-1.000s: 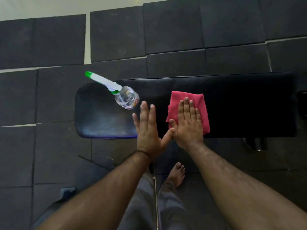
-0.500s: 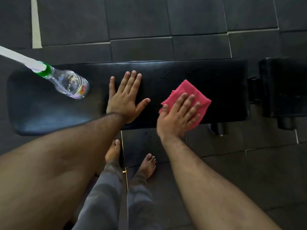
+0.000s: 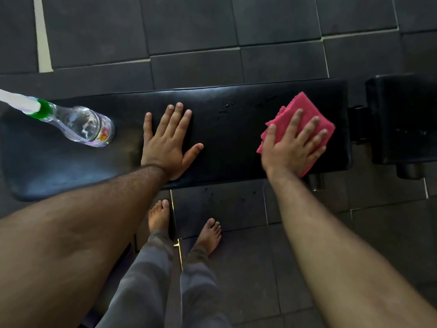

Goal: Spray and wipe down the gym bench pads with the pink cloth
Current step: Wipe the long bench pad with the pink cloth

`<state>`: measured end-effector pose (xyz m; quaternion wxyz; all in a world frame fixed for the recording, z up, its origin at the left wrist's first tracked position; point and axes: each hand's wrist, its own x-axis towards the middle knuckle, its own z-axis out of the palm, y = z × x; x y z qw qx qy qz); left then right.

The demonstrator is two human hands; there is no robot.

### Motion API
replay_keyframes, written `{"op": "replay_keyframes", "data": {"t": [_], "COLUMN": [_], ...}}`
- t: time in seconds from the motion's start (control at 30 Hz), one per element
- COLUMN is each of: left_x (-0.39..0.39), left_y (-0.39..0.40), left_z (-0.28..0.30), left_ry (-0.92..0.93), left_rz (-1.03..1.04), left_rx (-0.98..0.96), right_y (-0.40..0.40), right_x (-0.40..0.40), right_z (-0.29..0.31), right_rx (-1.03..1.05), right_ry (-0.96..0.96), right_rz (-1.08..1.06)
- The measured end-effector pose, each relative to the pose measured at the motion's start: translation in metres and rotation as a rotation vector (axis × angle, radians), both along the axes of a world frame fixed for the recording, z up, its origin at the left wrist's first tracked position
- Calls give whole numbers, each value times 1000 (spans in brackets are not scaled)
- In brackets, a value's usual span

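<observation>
A long black bench pad (image 3: 227, 129) runs across the view. My right hand (image 3: 292, 147) presses flat on the folded pink cloth (image 3: 300, 107) near the pad's right end. Near the pad's middle, my left hand (image 3: 169, 143) lies flat, fingers spread, holding nothing. A clear spray bottle (image 3: 80, 125) with a green collar and white nozzle stands on the left part of the pad. A few droplets show on the pad between my hands.
A second black pad (image 3: 402, 119) sits past a gap at the right, joined by a dark frame. Dark rubber floor tiles (image 3: 212, 31) surround the bench. My bare feet (image 3: 184, 228) stand on the floor in front of it.
My right hand has slid the pink cloth rightward along the pad toward its right end. The view has shifted right, so the bottle sits nearer the left edge. My left hand stays flat.
</observation>
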<state>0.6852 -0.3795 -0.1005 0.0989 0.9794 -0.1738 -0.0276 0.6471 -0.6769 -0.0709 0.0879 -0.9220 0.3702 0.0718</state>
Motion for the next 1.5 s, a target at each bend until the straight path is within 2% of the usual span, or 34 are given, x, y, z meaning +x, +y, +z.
{"op": "replay_keyframes", "data": {"t": [0.13, 0.2, 0.3, 0.47, 0.57, 0.77, 0.9, 1.07, 1.17, 1.33, 1.4, 1.5], "left_x": [0, 1, 2, 1, 1, 1, 1, 0, 1, 1, 1, 0], "left_y": [-2, -2, -1, -1, -2, -1, 0, 0, -1, -2, -2, -1], "left_z": [3, 2, 0, -4, -2, -3, -6, -7, -5, -2, -3, -5], "left_ry": [6, 3, -8, -19, -23, -20, -38, -38, -28, -12, -13, -19], "left_rz": [4, 1, -4, -5, -2, -1, 0, 0, 4, 3, 6, 6], "left_rx": [1, 5, 3, -7, -2, 8, -3, 7, 8, -3, -3, -3], "right_y": [64, 63, 7, -97, -79, 21, -20, -98, -78, -15, -20, -52], "right_x": [-56, -67, -38, 23, 11, -56, -36, 35, 32, -30, -32, 10], "right_z": [0, -5, -7, -1, 3, 2, -2, 4, 6, 8, 6, 5], "right_rx": [64, 70, 39, 54, 43, 119, 102, 66, 30, 58, 79, 29], "right_ry": [-52, -43, -53, 7, -15, -35, -19, 35, 6, -25, 2, 38], "right_rz": [-14, 25, 29, -180, -179, -93, -73, -193, -180, -22, 3, -22]}}
